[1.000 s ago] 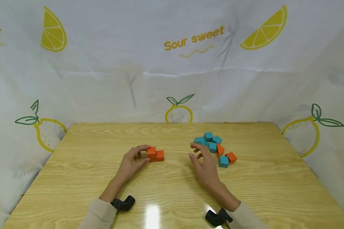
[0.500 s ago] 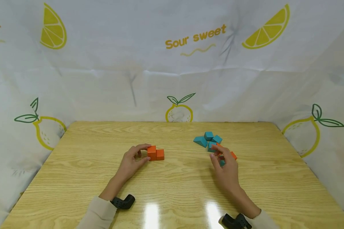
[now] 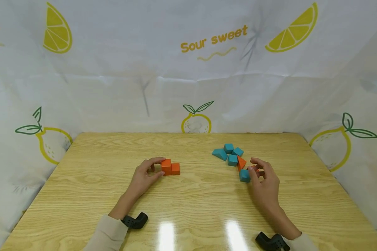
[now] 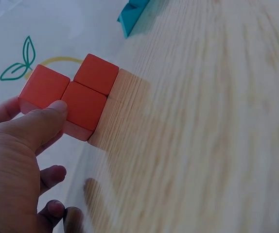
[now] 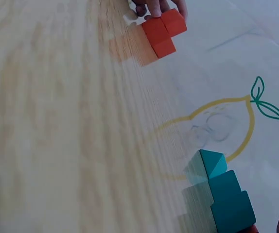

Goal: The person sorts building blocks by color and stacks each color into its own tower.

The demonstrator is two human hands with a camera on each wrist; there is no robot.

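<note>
beige sleeves (image 3: 108, 233) end beside bent, black wrist cameras (image 3: 136, 221)

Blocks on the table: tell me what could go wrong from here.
The top orange block sits on a lower block, with the left hand pinching this stack; a slight twist might slide the upper one off.

The right hand is at another orange block, close beside a blue block; picking it up could bump the blue one.

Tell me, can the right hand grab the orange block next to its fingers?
Probably yes: the right hand is right beside the orange block. The teal cube sits close at the block's front left, but the hand's own side looks free.
</note>
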